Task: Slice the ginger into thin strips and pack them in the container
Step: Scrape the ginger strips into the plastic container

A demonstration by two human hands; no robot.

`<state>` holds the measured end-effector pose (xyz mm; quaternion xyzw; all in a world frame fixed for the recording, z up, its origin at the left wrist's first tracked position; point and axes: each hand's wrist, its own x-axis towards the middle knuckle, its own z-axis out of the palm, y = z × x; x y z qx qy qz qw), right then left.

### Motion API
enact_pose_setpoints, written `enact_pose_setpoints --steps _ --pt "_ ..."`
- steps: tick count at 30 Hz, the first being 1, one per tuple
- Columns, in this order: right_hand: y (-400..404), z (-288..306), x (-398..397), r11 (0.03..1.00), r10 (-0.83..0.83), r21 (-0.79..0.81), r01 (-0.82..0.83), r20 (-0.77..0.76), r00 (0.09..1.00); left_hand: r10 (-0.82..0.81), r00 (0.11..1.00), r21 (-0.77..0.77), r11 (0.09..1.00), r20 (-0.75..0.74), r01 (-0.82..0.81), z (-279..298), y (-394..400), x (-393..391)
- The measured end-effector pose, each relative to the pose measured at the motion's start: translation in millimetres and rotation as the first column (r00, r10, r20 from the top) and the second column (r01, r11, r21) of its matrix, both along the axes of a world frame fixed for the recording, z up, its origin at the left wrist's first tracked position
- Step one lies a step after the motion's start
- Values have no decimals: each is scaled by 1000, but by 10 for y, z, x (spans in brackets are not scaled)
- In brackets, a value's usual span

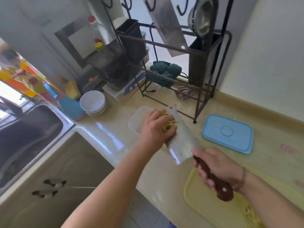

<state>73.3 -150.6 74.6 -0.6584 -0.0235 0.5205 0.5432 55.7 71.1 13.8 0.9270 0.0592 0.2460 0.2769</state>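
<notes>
My right hand (218, 168) grips the brown wooden handle of a cleaver (181, 139), whose wide blade is held flat over the counter beside a clear plastic container (136, 119). My left hand (156, 127) is cupped over a pile of yellow ginger strips (167, 122) against the blade, above the container's edge. More ginger strips (250, 213) lie on the pale yellow cutting board (200, 199) at the bottom right. The container's blue lid (228, 134) lies flat on the counter to the right.
A dark metal rack (189, 63) with a hanging cleaver, a strainer and green cloths stands at the back. White bowls (93, 102) sit near the steel sink (29, 134) on the left. A wall borders the counter on the right.
</notes>
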Motion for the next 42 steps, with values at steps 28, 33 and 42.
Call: enact_pose_setpoints --steps 28,33,42 --pt "603 80 112 874 302 -481 -75 415 858 283 950 -84 952 -132 -296 -316 802 -95" --pt "543 64 125 896 259 -437 -79 370 892 360 833 -269 827 -420 -494 -256 901 -74" --pt "-88 66 -10 936 152 -348 -51 271 950 279 849 -410 780 -448 -472 -233 586 -203"
